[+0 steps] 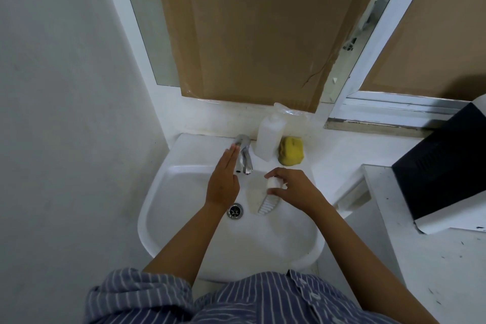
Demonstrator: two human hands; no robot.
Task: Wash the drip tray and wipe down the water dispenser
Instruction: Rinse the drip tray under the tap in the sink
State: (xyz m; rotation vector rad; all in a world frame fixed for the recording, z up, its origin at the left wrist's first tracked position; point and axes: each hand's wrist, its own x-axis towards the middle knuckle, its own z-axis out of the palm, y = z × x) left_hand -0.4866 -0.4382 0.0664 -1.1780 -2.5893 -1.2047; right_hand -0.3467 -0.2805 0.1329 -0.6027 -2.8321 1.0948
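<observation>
Two hands over one white sink [157, 208]. Left hand [223, 181] flat, fingers straight and together, tips touching the single chrome faucet [243, 156]. Right hand [292, 189] pinches a small white piece, hard to identify, just above the one white slotted drip tray [264, 204], which lies in the basin right of the drain [234, 210]; hand covers the tray's right edge. On the rim: one white bottle [268, 137], one yellow sponge [291, 151]. One black-and-white appliance [444, 166], cut off at right.
</observation>
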